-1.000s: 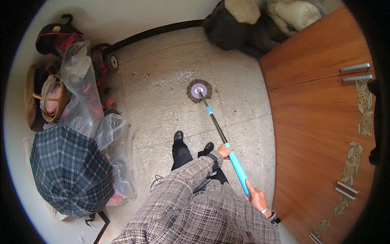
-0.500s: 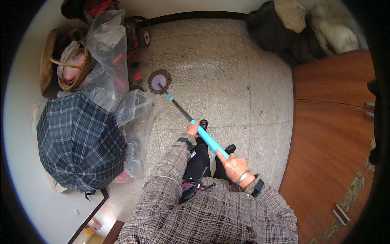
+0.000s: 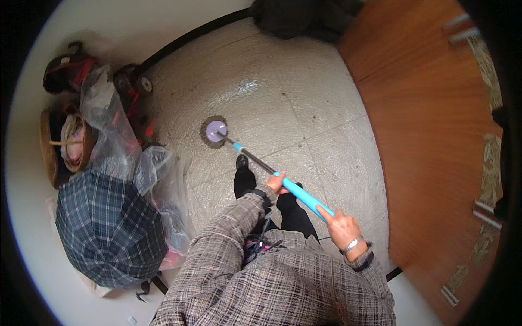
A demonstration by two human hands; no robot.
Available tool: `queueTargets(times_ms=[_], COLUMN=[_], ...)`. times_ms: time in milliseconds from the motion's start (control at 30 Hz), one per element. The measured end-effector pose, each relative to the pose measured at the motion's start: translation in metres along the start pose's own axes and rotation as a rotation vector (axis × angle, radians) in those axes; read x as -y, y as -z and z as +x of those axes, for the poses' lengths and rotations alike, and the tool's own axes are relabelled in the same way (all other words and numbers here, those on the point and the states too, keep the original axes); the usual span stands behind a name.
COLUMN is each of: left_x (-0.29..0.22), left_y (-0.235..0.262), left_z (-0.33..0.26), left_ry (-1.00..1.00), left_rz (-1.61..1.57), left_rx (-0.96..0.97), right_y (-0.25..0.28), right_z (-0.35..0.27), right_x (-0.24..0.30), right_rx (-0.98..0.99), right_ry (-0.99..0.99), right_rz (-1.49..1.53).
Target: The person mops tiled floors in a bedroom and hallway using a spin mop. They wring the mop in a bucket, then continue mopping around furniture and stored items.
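A mop [image 3: 304,196] with a blue and dark handle slants across in front of me. Its round head, a purple disc with a grey-brown fringe, rests on the speckled floor [image 3: 283,87] ahead and left. My left hand [image 3: 277,183] is wrapped round the handle at the lower end of the thick blue grip. Higher up, my right hand [image 3: 342,231] closes over the top of that grip, its forefinger or thumb lying along it. My plaid sleeves reach both wrists, and a silvery band circles the right one.
On the left stand an open plaid umbrella [image 3: 111,228], a clear plastic cover [image 3: 111,136], a wicker basket [image 3: 81,157] and a red wheeled thing [image 3: 128,89]. A wooden cabinet [image 3: 413,119] lines the right. Dark bundled stuff [image 3: 296,19] lies against the far wall.
My view has turned to the right, so the umbrella and basket appear lower and the cabinet larger. The mop head has shifted closer to my feet. Both hands keep their hold on the handle.
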State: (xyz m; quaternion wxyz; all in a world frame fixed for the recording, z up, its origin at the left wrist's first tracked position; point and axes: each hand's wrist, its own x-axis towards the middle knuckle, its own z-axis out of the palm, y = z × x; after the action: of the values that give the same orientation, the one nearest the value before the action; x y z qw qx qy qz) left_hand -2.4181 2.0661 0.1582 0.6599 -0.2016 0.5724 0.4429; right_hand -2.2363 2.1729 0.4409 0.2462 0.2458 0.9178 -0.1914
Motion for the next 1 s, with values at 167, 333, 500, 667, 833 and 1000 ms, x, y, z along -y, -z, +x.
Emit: queueTargets(times_ms=[167,333,500,667,833,1000], left_x=[0.063,0.102,0.144,0.118,0.023,-0.119], left_y=[-0.148,-0.230,-0.253,-0.243,-0.214,-0.197], left_z=[0.020,0.031,0.008,0.013,0.084,0.132], left_ry=[0.029,0.053,0.147,0.236,0.159,-0.131], left_rz=[0.291,0.617,0.694,0.680,0.736,0.492], left_rx=[0.184,0.310,0.381,0.328,0.146,0.020], right_y=[-0.017,-0.050,-0.067,-0.068,-0.055,-0.013], right_z=[-0.109,-0.168,-0.220,-0.205,-0.092,0.078], right_x=[-0.062,-0.085,-0.104,-0.123,-0.136,-0.154], right_rx=[0.020,-0.003,0.028,-0.028,-0.090,-0.079], right_ry=[-0.294,-0.467,-0.472,-0.414,-0.401,-0.423], right_rz=[0.091,0.253,0.466,0.593,0.643,0.498])
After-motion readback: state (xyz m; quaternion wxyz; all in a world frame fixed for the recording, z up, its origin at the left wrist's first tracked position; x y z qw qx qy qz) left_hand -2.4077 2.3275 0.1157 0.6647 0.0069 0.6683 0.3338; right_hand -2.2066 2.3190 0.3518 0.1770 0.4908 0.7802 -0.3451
